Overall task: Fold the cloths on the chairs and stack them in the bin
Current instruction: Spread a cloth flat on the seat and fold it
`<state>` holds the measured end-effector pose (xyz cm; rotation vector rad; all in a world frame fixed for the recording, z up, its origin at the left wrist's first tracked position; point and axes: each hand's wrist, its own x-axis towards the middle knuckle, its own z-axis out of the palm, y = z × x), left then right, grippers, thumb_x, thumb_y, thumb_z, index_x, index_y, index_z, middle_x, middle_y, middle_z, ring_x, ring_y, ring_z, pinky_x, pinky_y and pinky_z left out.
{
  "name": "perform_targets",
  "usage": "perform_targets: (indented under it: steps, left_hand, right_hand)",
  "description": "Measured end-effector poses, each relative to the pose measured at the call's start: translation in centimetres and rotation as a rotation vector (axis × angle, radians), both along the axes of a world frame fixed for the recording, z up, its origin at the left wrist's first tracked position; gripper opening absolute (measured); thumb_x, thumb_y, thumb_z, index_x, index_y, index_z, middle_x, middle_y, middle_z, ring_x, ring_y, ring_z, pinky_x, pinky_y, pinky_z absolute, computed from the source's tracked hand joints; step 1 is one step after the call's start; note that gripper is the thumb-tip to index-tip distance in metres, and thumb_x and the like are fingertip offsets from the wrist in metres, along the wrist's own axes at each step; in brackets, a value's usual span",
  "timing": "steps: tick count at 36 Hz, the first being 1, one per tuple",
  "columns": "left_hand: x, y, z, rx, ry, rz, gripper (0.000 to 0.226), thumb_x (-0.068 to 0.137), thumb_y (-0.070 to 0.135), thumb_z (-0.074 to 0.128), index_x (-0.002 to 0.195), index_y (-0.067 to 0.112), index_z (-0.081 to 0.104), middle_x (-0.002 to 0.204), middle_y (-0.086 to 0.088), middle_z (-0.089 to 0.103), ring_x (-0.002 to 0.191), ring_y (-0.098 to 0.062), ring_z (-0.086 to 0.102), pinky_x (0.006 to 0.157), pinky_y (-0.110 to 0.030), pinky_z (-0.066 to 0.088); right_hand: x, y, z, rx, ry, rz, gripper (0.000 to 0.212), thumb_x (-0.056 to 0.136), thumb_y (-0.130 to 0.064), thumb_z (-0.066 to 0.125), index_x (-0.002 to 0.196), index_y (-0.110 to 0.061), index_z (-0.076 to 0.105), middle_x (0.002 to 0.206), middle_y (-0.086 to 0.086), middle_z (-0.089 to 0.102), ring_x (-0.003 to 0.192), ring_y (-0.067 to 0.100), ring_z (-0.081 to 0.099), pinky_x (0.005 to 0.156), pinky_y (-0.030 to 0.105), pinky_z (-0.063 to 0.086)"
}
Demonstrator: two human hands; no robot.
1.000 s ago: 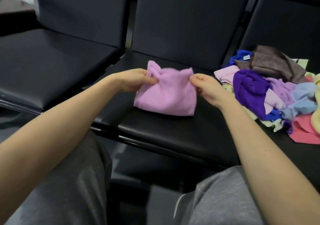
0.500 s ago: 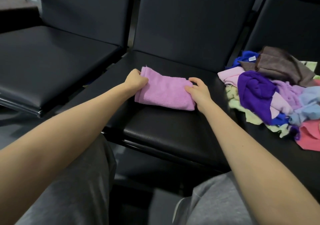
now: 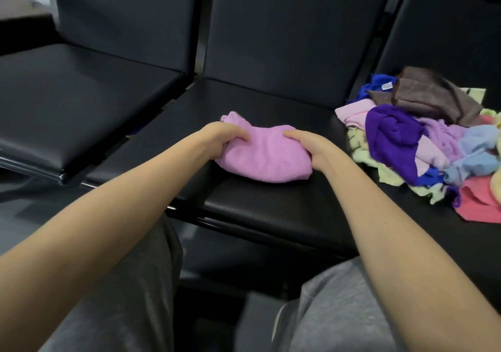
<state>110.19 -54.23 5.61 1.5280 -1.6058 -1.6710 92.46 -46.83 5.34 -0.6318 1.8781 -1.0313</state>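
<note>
Fingers [image 3: 240,135] of the left grip [image 3: 226,139] curl into one end of the pink cloth [image 3: 267,159], and the right grip [image 3: 307,145] clutches the other end the same way. The cloth sits bunched and folded on the middle chair seat [image 3: 244,205]. To the right lies a loose pile of cloths [image 3: 423,140], apart from the pink one. Grey trousers [image 3: 339,311] show below.

No words or numbers could be read anywhere. A little white tag [image 3: 387,86] showed on the blue cloth [image 3: 375,84] at the back of the pile. The tag was too small and too blurry, so nothing on it could be made out.
</note>
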Motion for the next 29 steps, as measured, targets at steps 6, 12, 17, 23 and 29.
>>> perform_targets:
  steps: [6,12,17,23,29]
  left_hand:
    - [-0.2,1.7,0.7,0.167,0.266,0.007,0.032,0.083,0.016,0.065,0.113,0.011,0.061,0.107,-0.008,0.067,0.095,-0.024,0.063,0.084,-0.039,0.05]
    - [-1.6,4.1,1.8,0.297,0.519,0.028,0.028,0.09,0.009,0.059,0.117,0.005,0.058,0.115,-0.014,0.063,0.095,-0.026,0.063,0.068,-0.041,0.053]
    - [-4.5,7.6,3.5,0.363,0.593,-0.039,0.031,0.092,0.009,0.057,0.122,0.002,0.054,0.11,-0.014,0.064,0.089,-0.026,0.063,0.06,-0.04,0.053]
    - [-9.0,14.3,5.0,0.354,0.514,-0.219,0.033,0.094,0.004,0.052,0.127,0.0,0.051,0.095,-0.014,0.061,0.078,-0.025,0.06,0.061,-0.04,0.049]
    - [-13.1,22.6,4.6,0.444,0.534,-0.347,0.015,0.096,0.0,0.044,0.103,0.001,0.057,0.082,-0.012,0.058,0.07,-0.023,0.056,0.087,-0.044,0.045]
  right_hand:
    - [0.2,2.4,0.4,-0.034,-0.098,-0.049,0.023,0.084,-0.035,0.066,0.097,-0.017,0.064,0.105,0.007,0.063,0.096,0.024,0.058,0.082,0.037,0.048]
    - [-0.9,5.5,1.4,-0.252,-0.17,-0.186,0.023,0.092,-0.032,0.058,0.11,-0.018,0.055,0.094,0.0,0.061,0.088,0.02,0.057,0.082,0.037,0.047]
    - [-3.9,10.1,1.9,-0.384,-0.003,-0.209,0.039,0.099,-0.021,0.048,0.137,-0.019,0.043,0.125,0.004,0.056,0.108,0.024,0.056,0.089,0.038,0.046]
    - [-7.6,18.7,2.1,-0.335,-0.048,-0.301,0.033,0.1,-0.021,0.044,0.133,-0.018,0.045,0.111,0.004,0.061,0.082,0.015,0.058,0.061,0.023,0.048]
    - [-10.1,27.9,1.7,-0.346,-0.11,-0.417,0.043,0.098,-0.024,0.049,0.14,-0.014,0.044,0.106,0.003,0.065,0.085,0.015,0.066,0.064,0.027,0.054]
